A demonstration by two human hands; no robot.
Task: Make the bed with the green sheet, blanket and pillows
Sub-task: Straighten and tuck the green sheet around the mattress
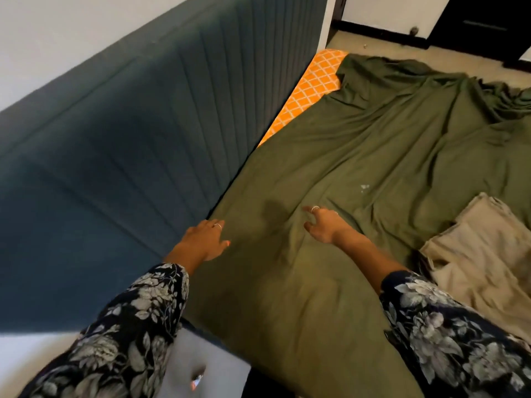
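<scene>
Green sheet (330, 156) over mattress (313, 81), seemingly untucked.

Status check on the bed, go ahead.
Both hands, left and right, open over green sheet. Far corner's orange mattress uncovered. Beige folded cloth lying on sheet.

Tall padded headboard (138, 133), dark teal with vertical channel stitching, runs diagonally across the left half of view and stands against a plain white wall (71, 27). Beyond the far end of the bed, pale beige floor (382, 50) with a few small specks on it meets a white wall with dark skirting (382, 31); dark furniture or a door (485, 24) stands at the top right, too cropped to identify. Soft, even light, brightest on the far floor; a pale grey tufted panel (207, 360) shows at the bottom edge, below the headboard.
</scene>
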